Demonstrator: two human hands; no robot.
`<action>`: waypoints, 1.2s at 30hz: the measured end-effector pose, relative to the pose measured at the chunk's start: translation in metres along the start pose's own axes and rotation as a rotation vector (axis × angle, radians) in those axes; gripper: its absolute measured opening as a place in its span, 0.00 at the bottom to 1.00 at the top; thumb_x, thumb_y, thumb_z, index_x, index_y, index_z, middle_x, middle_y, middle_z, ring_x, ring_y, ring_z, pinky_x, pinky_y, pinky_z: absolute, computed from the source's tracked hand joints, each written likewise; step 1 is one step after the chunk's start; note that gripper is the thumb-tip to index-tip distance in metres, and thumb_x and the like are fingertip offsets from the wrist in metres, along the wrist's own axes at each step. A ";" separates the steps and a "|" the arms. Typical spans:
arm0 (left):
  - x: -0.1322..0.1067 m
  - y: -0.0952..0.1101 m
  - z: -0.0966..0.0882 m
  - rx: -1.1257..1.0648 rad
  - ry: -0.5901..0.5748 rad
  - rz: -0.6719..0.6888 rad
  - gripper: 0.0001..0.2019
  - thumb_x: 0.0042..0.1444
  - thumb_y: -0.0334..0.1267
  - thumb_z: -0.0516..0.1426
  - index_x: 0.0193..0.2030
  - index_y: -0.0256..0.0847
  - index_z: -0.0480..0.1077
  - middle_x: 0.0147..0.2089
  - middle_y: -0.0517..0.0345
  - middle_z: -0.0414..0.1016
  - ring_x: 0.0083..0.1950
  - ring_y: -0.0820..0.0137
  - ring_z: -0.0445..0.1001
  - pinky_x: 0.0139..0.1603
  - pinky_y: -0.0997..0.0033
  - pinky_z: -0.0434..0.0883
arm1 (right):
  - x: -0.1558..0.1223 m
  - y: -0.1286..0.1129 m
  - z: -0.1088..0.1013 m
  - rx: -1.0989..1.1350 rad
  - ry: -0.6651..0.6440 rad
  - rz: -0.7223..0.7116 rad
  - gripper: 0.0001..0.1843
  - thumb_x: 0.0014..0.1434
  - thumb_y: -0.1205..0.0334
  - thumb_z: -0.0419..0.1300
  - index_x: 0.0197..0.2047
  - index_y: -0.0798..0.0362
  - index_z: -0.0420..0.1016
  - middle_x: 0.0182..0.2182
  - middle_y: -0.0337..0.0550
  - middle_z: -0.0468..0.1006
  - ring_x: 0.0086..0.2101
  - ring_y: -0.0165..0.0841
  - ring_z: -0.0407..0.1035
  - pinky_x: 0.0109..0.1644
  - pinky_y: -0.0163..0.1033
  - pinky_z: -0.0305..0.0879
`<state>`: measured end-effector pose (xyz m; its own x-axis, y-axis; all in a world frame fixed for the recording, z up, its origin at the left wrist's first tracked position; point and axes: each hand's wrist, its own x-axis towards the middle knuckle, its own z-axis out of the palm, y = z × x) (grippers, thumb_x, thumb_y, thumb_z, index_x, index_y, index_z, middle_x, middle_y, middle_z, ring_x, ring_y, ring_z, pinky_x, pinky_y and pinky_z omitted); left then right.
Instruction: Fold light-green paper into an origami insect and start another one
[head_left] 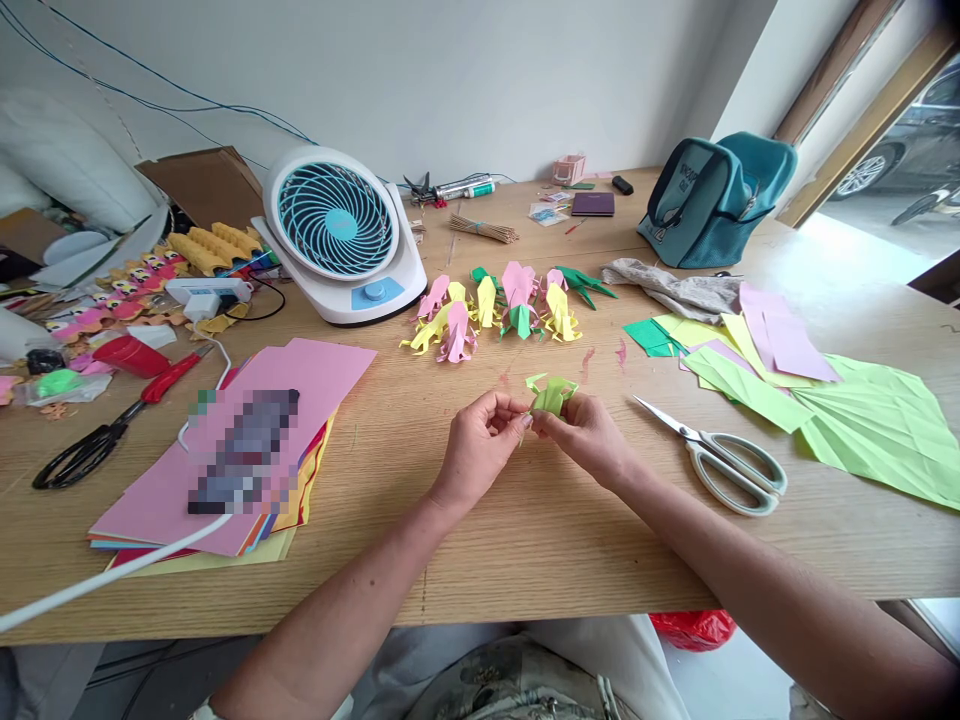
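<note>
Green paper figure (553,392) held just above the wooden table (525,530), near its front edge. The left hand (480,445) and right hand (592,435) each pinch it between thumb and fingertips, apparently to keep its folds closed. Scissors (724,458) lie within reach beside the right hand. Finished models (495,310) stand in a row behind, clear of the hands.

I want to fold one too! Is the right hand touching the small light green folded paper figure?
Touching. The head view shows the right hand pinching the small light green folded paper figure; the left hand pinches it too.
</note>
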<state>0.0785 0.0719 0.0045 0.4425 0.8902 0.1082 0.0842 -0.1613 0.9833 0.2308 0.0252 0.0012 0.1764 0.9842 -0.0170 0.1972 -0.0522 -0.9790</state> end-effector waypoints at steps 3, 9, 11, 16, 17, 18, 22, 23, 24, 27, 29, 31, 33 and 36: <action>0.001 -0.002 0.000 -0.126 -0.033 -0.123 0.12 0.50 0.42 0.65 0.36 0.35 0.74 0.30 0.57 0.77 0.28 0.75 0.70 0.28 0.76 0.69 | -0.003 -0.002 0.002 -0.079 0.047 -0.027 0.11 0.55 0.56 0.61 0.26 0.54 0.71 0.23 0.39 0.72 0.25 0.30 0.62 0.28 0.37 0.53; 0.001 0.000 0.000 -0.218 -0.037 -0.156 0.14 0.47 0.44 0.67 0.32 0.35 0.72 0.26 0.60 0.74 0.27 0.76 0.69 0.29 0.76 0.68 | -0.005 -0.007 0.003 -0.125 0.079 -0.037 0.12 0.54 0.56 0.61 0.24 0.53 0.70 0.21 0.37 0.68 0.24 0.29 0.58 0.27 0.36 0.51; 0.001 0.003 -0.001 -0.238 -0.048 -0.162 0.15 0.46 0.45 0.67 0.30 0.36 0.71 0.26 0.61 0.73 0.27 0.77 0.68 0.28 0.76 0.68 | -0.004 -0.008 0.002 -0.083 0.067 -0.041 0.12 0.53 0.56 0.62 0.25 0.53 0.71 0.21 0.38 0.70 0.24 0.29 0.60 0.27 0.36 0.52; 0.002 0.005 -0.003 -0.226 -0.068 -0.156 0.14 0.48 0.46 0.66 0.29 0.36 0.71 0.26 0.62 0.72 0.26 0.78 0.66 0.28 0.76 0.67 | -0.005 -0.010 0.001 -0.049 0.054 -0.026 0.12 0.53 0.55 0.62 0.25 0.54 0.71 0.22 0.39 0.71 0.24 0.30 0.61 0.27 0.36 0.53; 0.002 0.004 -0.002 -0.217 -0.072 -0.141 0.14 0.48 0.46 0.66 0.29 0.37 0.71 0.26 0.62 0.71 0.26 0.77 0.66 0.29 0.76 0.67 | -0.005 -0.010 0.001 -0.058 0.061 -0.022 0.12 0.53 0.55 0.62 0.25 0.54 0.71 0.21 0.38 0.70 0.24 0.29 0.60 0.26 0.36 0.52; 0.001 0.003 -0.002 -0.203 -0.074 -0.125 0.14 0.49 0.46 0.65 0.29 0.37 0.70 0.26 0.62 0.71 0.26 0.77 0.66 0.29 0.76 0.67 | -0.005 -0.010 0.002 -0.071 0.072 -0.019 0.12 0.53 0.55 0.62 0.24 0.53 0.71 0.21 0.38 0.69 0.23 0.29 0.59 0.26 0.36 0.51; 0.001 -0.002 -0.001 -0.115 -0.058 -0.063 0.12 0.51 0.44 0.64 0.30 0.38 0.69 0.26 0.63 0.70 0.26 0.77 0.67 0.29 0.77 0.67 | -0.005 -0.007 0.004 -0.098 0.104 -0.001 0.13 0.53 0.54 0.61 0.24 0.54 0.71 0.20 0.38 0.69 0.23 0.29 0.59 0.26 0.36 0.52; 0.001 -0.003 -0.001 -0.097 -0.055 -0.060 0.11 0.52 0.43 0.63 0.30 0.38 0.68 0.26 0.63 0.71 0.26 0.77 0.67 0.28 0.77 0.67 | -0.004 -0.006 0.005 -0.081 0.094 0.002 0.13 0.53 0.54 0.61 0.24 0.54 0.71 0.21 0.39 0.71 0.24 0.30 0.61 0.27 0.36 0.54; 0.002 -0.004 -0.001 -0.087 -0.054 -0.062 0.11 0.52 0.42 0.63 0.30 0.38 0.68 0.26 0.63 0.71 0.26 0.77 0.67 0.28 0.77 0.67 | -0.004 -0.006 0.005 -0.052 0.077 0.005 0.14 0.53 0.53 0.62 0.24 0.54 0.72 0.22 0.40 0.72 0.25 0.31 0.63 0.28 0.37 0.56; 0.004 -0.004 -0.004 -0.085 -0.073 -0.085 0.10 0.51 0.41 0.63 0.31 0.37 0.69 0.27 0.61 0.72 0.27 0.76 0.68 0.28 0.77 0.68 | -0.003 -0.005 0.004 0.070 0.014 0.030 0.16 0.51 0.50 0.65 0.27 0.55 0.74 0.25 0.43 0.76 0.28 0.34 0.68 0.32 0.38 0.61; 0.005 -0.004 -0.006 -0.077 -0.082 -0.103 0.11 0.51 0.42 0.63 0.31 0.36 0.70 0.28 0.60 0.72 0.28 0.75 0.69 0.28 0.76 0.69 | -0.002 -0.005 0.003 0.153 -0.012 0.064 0.18 0.48 0.47 0.67 0.28 0.56 0.75 0.25 0.43 0.77 0.29 0.34 0.70 0.34 0.39 0.64; 0.005 -0.003 -0.007 -0.059 -0.080 -0.118 0.12 0.51 0.44 0.63 0.31 0.36 0.70 0.29 0.59 0.73 0.29 0.75 0.69 0.29 0.76 0.69 | -0.002 -0.005 0.002 0.227 -0.026 0.091 0.20 0.46 0.45 0.69 0.29 0.55 0.75 0.26 0.43 0.78 0.30 0.34 0.71 0.37 0.40 0.67; 0.006 -0.003 -0.008 -0.035 -0.077 -0.108 0.13 0.52 0.45 0.62 0.31 0.36 0.70 0.29 0.59 0.72 0.28 0.75 0.69 0.28 0.76 0.69 | -0.002 -0.006 0.002 0.289 -0.039 0.109 0.22 0.45 0.43 0.69 0.28 0.55 0.75 0.26 0.43 0.78 0.30 0.34 0.71 0.40 0.41 0.68; 0.006 -0.003 -0.009 0.008 -0.083 -0.047 0.11 0.53 0.43 0.61 0.30 0.37 0.69 0.28 0.61 0.70 0.27 0.76 0.68 0.29 0.76 0.68 | -0.002 -0.006 0.002 0.347 -0.063 0.130 0.24 0.44 0.41 0.69 0.28 0.55 0.75 0.26 0.43 0.78 0.31 0.33 0.71 0.42 0.42 0.69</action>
<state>0.0730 0.0820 0.0040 0.5107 0.8584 0.0488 0.1134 -0.1236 0.9858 0.2273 0.0238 0.0072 0.1169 0.9821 -0.1477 -0.1635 -0.1277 -0.9782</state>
